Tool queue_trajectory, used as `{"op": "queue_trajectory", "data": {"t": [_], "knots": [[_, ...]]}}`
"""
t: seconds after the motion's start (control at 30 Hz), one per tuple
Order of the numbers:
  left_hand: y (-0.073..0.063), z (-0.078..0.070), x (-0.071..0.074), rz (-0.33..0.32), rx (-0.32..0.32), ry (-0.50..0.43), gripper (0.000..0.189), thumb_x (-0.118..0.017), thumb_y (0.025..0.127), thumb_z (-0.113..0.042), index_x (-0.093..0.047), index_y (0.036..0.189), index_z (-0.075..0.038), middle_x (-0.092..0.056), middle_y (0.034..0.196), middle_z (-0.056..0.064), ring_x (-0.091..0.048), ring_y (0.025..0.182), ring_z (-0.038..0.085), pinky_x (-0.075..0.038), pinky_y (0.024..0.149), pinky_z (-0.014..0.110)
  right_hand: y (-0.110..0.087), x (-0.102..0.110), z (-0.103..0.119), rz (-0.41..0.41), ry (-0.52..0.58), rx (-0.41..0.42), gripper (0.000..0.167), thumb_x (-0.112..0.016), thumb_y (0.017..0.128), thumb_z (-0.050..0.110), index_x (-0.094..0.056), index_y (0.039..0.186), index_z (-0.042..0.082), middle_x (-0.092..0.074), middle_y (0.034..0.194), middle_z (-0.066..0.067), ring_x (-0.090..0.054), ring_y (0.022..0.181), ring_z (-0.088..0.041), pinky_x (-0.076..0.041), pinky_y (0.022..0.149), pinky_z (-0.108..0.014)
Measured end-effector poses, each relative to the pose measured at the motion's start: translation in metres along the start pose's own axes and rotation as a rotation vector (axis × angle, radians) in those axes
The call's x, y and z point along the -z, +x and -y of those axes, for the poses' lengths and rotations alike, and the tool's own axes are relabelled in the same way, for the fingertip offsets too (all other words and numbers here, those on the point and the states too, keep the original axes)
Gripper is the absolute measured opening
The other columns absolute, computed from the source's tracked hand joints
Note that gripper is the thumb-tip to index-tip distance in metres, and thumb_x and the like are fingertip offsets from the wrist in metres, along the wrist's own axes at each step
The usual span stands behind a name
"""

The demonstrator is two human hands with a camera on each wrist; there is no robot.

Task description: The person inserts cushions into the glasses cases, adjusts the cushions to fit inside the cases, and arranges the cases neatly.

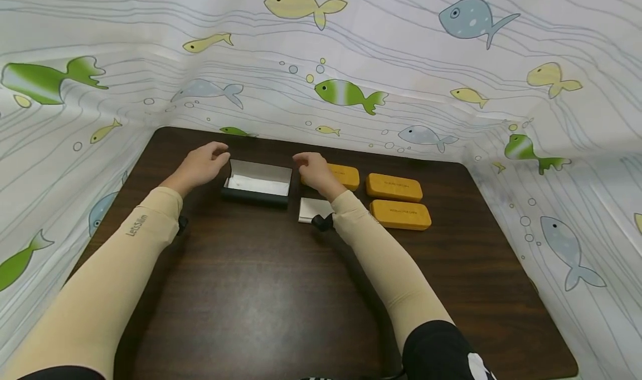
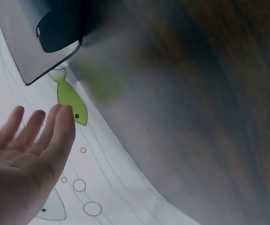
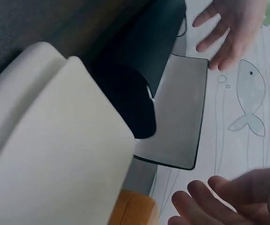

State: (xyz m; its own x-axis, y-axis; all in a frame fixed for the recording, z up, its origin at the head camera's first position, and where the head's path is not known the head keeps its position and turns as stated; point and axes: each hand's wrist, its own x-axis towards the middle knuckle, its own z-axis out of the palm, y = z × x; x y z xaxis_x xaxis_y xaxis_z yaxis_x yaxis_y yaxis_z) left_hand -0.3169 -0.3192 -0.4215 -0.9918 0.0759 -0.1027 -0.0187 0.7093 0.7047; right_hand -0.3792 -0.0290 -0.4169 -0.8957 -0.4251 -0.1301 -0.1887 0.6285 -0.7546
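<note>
A dark case (image 1: 256, 197), shaped like an eyeglass case, stands open with its grey-lined lid (image 1: 263, 170) raised and something white (image 1: 256, 184) inside. To its left, my left hand (image 1: 200, 164) hovers beside the lid's edge with fingers loosely bent and nothing in them. The left wrist view has that hand (image 2: 32, 159) with fingers spread, apart from the case (image 2: 62, 28). On the case's other side, my right hand (image 1: 317, 174) is held over a yellow case, holding nothing; its fingers (image 3: 198, 199) are relaxed in the right wrist view.
Two more yellow cases (image 1: 394, 187) (image 1: 401, 214) lie to the right of my right hand. A flat white folded piece (image 1: 312, 209) lies beneath my right wrist. A fish-print curtain (image 1: 351, 51) borders the back and sides of the dark wooden table (image 1: 251, 291).
</note>
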Motion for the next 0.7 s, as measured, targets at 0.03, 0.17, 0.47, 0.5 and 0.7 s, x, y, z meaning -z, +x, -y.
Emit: {"op": "queue_trajectory", "data": {"t": [0.03, 0.17, 0.47, 0.5, 0.7], "knots": [[0.001, -0.001, -0.002, 0.017, -0.017, 0.04, 0.061, -0.035, 0.11, -0.042, -0.031, 0.156, -0.001, -0.035, 0.154, 0.032, -0.035, 0.139, 0.051, -0.032, 0.109, 0.068, 0.0, -0.002, 0.0, 0.024, -0.054, 0.015, 0.044, -0.043, 0.105, 0.0, -0.05, 0.148, 0.003, -0.053, 0.148, -0.011, -0.058, 0.114, -0.021, -0.05, 0.086, -0.031], [0.004, -0.003, -0.01, 0.085, -0.099, 0.178, 0.061, -0.034, 0.112, -0.039, -0.031, 0.156, 0.003, -0.033, 0.156, 0.031, -0.029, 0.143, 0.052, -0.025, 0.114, 0.067, -0.002, -0.009, 0.001, 0.137, -0.201, 0.072, 0.051, -0.041, 0.104, 0.0, -0.04, 0.155, 0.005, -0.042, 0.157, -0.013, -0.053, 0.095, -0.021, -0.042, 0.072, -0.029], [-0.009, -0.007, -0.01, 0.095, -0.163, 0.283, 0.055, -0.042, 0.111, -0.029, -0.036, 0.153, 0.005, -0.036, 0.154, 0.032, -0.034, 0.14, 0.053, -0.028, 0.113, 0.067, -0.013, -0.014, 0.008, 0.163, -0.354, 0.129, 0.049, -0.043, 0.105, 0.001, -0.043, 0.153, 0.004, -0.06, 0.137, -0.02, -0.027, 0.049, -0.009, -0.032, 0.053, -0.023], [-0.011, -0.007, -0.01, 0.099, -0.163, 0.286, 0.055, -0.043, 0.111, -0.029, -0.035, 0.154, 0.005, -0.035, 0.155, 0.032, -0.034, 0.14, 0.054, -0.028, 0.112, 0.067, -0.014, -0.014, 0.008, 0.166, -0.375, 0.14, 0.049, -0.043, 0.105, 0.001, -0.043, 0.153, 0.004, -0.059, 0.138, -0.019, -0.026, 0.048, -0.009, -0.032, 0.054, -0.023], [-0.019, -0.007, -0.012, 0.119, -0.153, 0.284, 0.059, -0.044, 0.11, -0.031, -0.031, 0.156, 0.004, -0.03, 0.157, 0.032, -0.033, 0.141, 0.054, -0.028, 0.112, 0.067, -0.024, -0.018, 0.01, 0.192, -0.442, 0.186, 0.05, -0.044, 0.106, 0.004, -0.035, 0.156, 0.001, -0.046, 0.154, -0.016, -0.044, 0.06, -0.016, -0.045, 0.078, -0.029]]}}
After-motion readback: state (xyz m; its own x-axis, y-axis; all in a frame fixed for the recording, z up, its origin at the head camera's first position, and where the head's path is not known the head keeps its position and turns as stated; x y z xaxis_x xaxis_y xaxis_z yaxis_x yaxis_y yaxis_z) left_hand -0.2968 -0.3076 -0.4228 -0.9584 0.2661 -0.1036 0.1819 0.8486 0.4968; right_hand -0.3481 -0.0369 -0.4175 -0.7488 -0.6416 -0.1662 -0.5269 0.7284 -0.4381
